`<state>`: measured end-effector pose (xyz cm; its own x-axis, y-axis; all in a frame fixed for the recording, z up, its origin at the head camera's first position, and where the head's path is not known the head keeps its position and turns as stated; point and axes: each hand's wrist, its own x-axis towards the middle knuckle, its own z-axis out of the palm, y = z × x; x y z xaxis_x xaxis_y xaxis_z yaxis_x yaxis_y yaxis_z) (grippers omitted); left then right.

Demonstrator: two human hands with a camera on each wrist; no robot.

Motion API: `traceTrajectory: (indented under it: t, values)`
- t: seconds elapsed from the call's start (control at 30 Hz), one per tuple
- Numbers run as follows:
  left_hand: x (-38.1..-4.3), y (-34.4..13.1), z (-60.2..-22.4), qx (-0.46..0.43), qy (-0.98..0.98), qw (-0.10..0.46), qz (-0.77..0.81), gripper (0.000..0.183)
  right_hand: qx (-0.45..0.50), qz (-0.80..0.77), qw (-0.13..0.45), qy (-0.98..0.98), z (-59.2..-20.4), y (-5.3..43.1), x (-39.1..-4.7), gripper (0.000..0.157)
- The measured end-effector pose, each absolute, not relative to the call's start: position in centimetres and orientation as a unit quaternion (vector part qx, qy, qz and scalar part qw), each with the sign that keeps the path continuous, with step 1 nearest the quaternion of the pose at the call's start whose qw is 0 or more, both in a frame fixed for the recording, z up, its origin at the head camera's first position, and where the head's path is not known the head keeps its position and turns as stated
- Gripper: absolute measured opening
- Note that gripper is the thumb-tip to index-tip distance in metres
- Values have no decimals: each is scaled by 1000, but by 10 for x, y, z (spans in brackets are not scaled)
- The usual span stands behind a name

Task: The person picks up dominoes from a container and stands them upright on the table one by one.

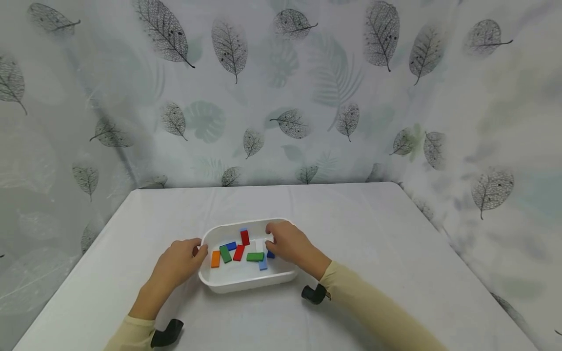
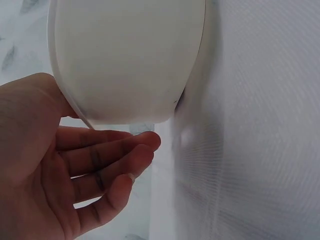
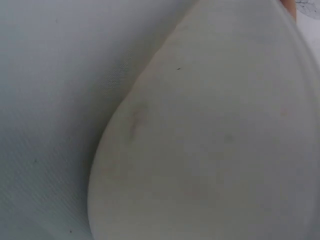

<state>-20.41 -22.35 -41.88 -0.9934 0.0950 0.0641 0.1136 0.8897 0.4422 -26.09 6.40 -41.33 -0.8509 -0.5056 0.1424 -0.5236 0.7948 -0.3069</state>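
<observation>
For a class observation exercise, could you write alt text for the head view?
A person's left hand holds the left end of a white tray of red, green, blue and orange blocks; the right hand is over its right side. The tray stands on a white table before leafy sheeting.

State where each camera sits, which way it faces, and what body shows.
Head: worn there, facing forward and down at the tray; both sleeves, left grip, right grip show.
Left wrist: worn there, facing the tray's outside; left grip shows.
Right wrist: worn there, facing the tray's outside; a skin sliver shows.
Both wrist views share the tray.
</observation>
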Motion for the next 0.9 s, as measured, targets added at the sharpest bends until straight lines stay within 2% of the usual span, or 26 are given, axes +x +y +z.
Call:
traceTrajectory:
  t: [0.23,0.57,0.9]
  values:
    - [-204,-223,-419,-48,-972,16,-230,33,274,102,23,-956,-426,55,-271,13]
    - [-203,-222,-419,-52,-970,16,-235,36,253,77,-4,-964,-434,46,-275,23]
    - [-203,-225,-423,-53,-970,22,-238,36,246,128,-28,-961,-433,47,-276,16]
